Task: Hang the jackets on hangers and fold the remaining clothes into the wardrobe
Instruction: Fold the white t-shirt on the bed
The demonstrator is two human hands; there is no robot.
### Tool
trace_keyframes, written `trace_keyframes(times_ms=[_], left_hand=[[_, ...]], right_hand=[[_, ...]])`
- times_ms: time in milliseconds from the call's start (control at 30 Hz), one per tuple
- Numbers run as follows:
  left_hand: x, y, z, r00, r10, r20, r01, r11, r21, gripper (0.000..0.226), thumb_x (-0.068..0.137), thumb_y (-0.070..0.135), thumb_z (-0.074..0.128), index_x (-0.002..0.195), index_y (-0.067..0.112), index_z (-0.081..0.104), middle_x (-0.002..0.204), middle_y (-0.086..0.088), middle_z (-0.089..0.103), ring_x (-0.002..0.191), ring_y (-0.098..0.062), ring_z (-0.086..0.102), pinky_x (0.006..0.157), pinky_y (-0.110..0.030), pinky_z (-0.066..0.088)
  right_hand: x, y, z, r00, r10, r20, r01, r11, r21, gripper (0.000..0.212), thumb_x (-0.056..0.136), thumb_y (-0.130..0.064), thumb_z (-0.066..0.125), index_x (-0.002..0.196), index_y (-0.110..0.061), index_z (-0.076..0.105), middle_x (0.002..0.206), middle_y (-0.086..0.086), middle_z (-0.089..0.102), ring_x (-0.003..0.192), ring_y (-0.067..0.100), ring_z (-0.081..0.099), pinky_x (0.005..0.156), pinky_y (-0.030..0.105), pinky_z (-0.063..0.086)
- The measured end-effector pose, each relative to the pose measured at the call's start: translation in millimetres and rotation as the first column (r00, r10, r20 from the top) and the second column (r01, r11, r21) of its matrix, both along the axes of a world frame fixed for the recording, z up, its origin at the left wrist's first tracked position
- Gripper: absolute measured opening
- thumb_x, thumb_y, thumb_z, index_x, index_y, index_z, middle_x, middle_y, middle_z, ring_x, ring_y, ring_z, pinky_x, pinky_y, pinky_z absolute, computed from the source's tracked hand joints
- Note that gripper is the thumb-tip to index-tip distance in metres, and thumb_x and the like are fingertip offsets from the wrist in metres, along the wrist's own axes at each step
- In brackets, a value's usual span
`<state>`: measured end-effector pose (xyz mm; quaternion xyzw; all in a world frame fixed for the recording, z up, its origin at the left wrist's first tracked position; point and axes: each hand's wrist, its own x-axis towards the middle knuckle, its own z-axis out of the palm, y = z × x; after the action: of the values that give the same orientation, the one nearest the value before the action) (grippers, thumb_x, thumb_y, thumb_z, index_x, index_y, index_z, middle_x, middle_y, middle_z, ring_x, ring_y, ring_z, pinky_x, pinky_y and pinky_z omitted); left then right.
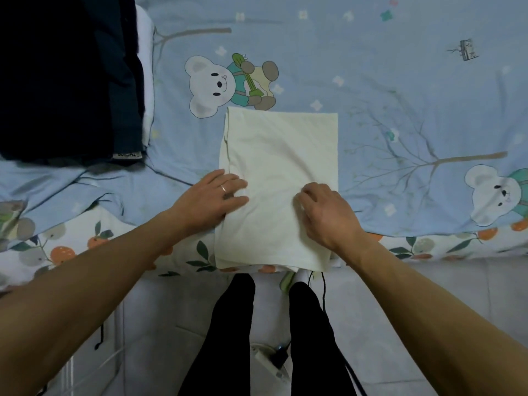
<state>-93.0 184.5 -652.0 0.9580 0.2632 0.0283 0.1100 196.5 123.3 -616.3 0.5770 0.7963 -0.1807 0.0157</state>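
Observation:
A pale cream garment (278, 155), folded into a long rectangle, lies on the bed in front of me, its near end hanging a little over the bed's edge. My left hand (213, 200) rests flat on its left edge, fingers straight, a ring on one finger. My right hand (325, 212) sits on the garment's right side with its fingers curled down into the fabric; whether they pinch it is unclear. A stack of dark navy and black clothes (65, 81) lies at the far left of the bed.
The bed carries a light blue quilt (400, 95) with bear and tree prints over a white sheet with orange fruit (63, 252). Something white (147, 67) shows beside the dark stack. My legs in black trousers (234, 324) stand on a pale tiled floor with cables and a white device (268, 358).

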Motion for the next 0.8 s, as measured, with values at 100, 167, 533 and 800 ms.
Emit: trace_keyframes(times_ms=[100, 167, 533, 800], left_hand=[[-0.8, -10.9, 12.3, 0.985, 0.116, 0.125, -0.118, 0.993, 0.008, 0.021, 0.083, 0.003, 0.063, 0.101, 0.007, 0.072, 0.108, -0.021, 0.065, 0.102, -0.036, 0.058, 0.093, -0.048, 0.042], [-2.8, -22.4, 20.0, 0.964, 0.222, 0.148, -0.223, 0.975, -0.007, 0.017, 0.086, 0.009, 0.061, 0.097, 0.007, 0.074, 0.104, -0.020, 0.067, 0.098, -0.035, 0.057, 0.087, -0.045, 0.044], [-1.7, -77.4, 7.5, 0.985, 0.173, -0.017, -0.173, 0.984, 0.034, 0.041, 0.081, 0.009, 0.056, 0.122, 0.014, 0.052, 0.138, -0.023, 0.042, 0.116, -0.041, 0.052, 0.102, -0.052, 0.036], [-14.2, -75.1, 24.7, 0.944, 0.182, -0.277, -0.209, 0.975, -0.072, 0.079, 0.043, 0.008, 0.087, 0.117, 0.017, 0.059, 0.137, -0.018, 0.044, 0.120, -0.034, 0.048, 0.107, -0.047, 0.029]], right_hand=[[-0.8, -8.5, -3.3, 0.999, -0.004, -0.047, 0.006, 1.000, 0.030, 0.026, 0.065, 0.005, 0.063, 0.090, 0.001, 0.061, 0.100, 0.019, 0.059, 0.083, 0.038, 0.055, 0.066, 0.039, 0.044], [-4.1, -13.4, -6.5, 0.995, 0.012, -0.095, -0.008, 0.999, 0.042, 0.028, 0.065, 0.005, 0.062, 0.092, 0.001, 0.061, 0.106, 0.020, 0.059, 0.092, 0.039, 0.056, 0.075, 0.040, 0.045], [26.1, -21.3, -14.0, 0.973, 0.229, -0.019, -0.229, 0.973, -0.015, 0.054, 0.074, -0.004, 0.042, 0.125, 0.000, 0.058, 0.135, 0.025, 0.052, 0.128, 0.043, 0.046, 0.106, 0.051, 0.037], [46.2, -17.5, -9.5, 0.954, 0.298, 0.018, -0.299, 0.954, 0.001, 0.071, 0.058, 0.009, 0.072, 0.127, -0.003, 0.060, 0.141, 0.024, 0.051, 0.131, 0.043, 0.047, 0.113, 0.050, 0.029]])
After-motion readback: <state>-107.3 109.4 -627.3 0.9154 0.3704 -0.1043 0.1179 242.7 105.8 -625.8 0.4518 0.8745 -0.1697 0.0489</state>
